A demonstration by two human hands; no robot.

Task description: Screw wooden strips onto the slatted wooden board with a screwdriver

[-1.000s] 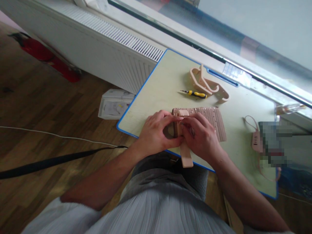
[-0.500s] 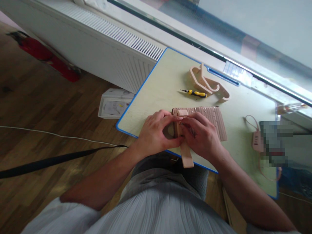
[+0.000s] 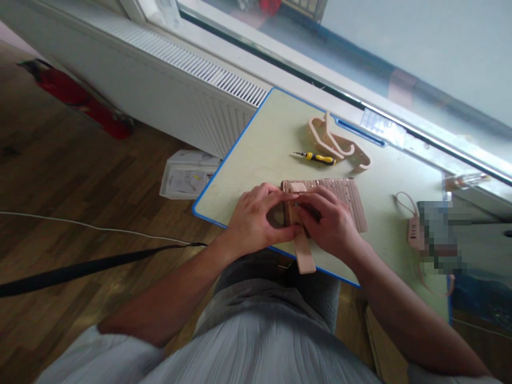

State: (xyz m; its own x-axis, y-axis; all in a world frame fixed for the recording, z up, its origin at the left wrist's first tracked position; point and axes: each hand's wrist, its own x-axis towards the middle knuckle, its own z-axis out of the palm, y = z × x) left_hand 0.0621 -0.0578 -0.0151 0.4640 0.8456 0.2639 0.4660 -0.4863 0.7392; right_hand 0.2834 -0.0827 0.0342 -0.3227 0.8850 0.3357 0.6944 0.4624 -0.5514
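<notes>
My left hand (image 3: 253,220) is curled around a flat beige strip (image 3: 304,255), its thumb and fingers on the strip's sides. The strip lies over the left end of a ribbed brown panel (image 3: 352,205), and its lower end sticks out past the table's front edge. My right hand (image 3: 334,221) is closed in a pinch over the strip. A tiny dark dot shows by its fingertips, too small to name. Beyond the panel lie a screwdriver (image 3: 320,158) with a yellow and black handle and several curved beige pieces (image 3: 328,143) with small holes.
The pale table (image 3: 256,154) has a blue rim. A pinkish power strip (image 3: 415,233) with a cable is at the right. A white box (image 3: 170,184) sits on the floor at left, near a radiator (image 3: 180,96) and a red fire extinguisher (image 3: 76,96).
The view has shifted slightly. Both hands stay at the strip; the right fingers have moved a little at its surface. The screwdriver and curved pieces lie as before.
</notes>
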